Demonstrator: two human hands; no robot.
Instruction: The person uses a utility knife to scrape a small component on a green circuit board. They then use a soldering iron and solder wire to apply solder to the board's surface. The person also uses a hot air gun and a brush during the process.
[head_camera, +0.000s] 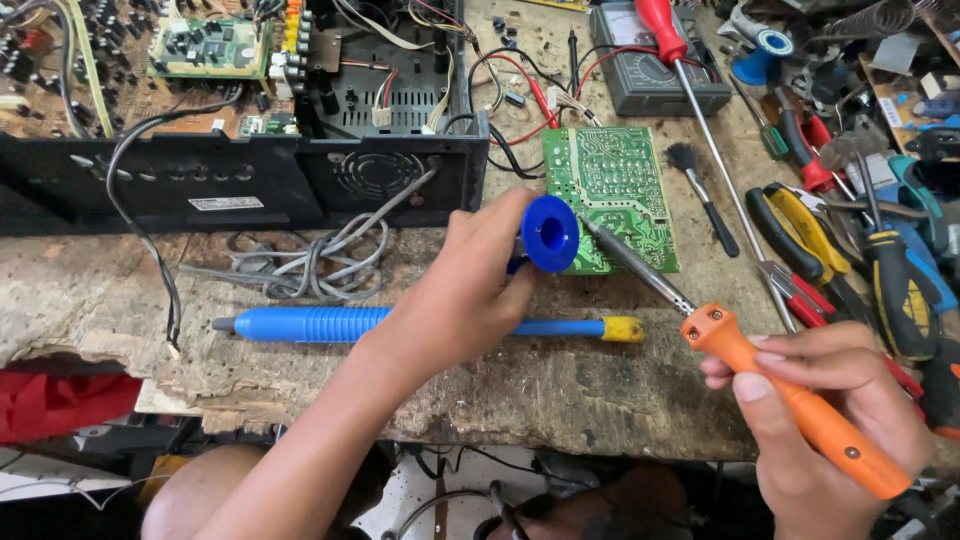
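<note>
1. Head view: the left hand pinches a blue solder spool over the near edge of the green circuit board, feeding toward the tip.
2. The right hand grips the orange soldering iron like a pen, tip angled onto the board.
3. A blue desoldering pump lies on the bench just behind the left wrist, within reach.

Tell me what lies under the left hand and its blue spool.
Under the left hand runs a blue desoldering pump with a yellow end, flat on the workbench. The blue solder spool overlaps the green circuit board. The pump's middle stretch is hidden by the hand.
</note>
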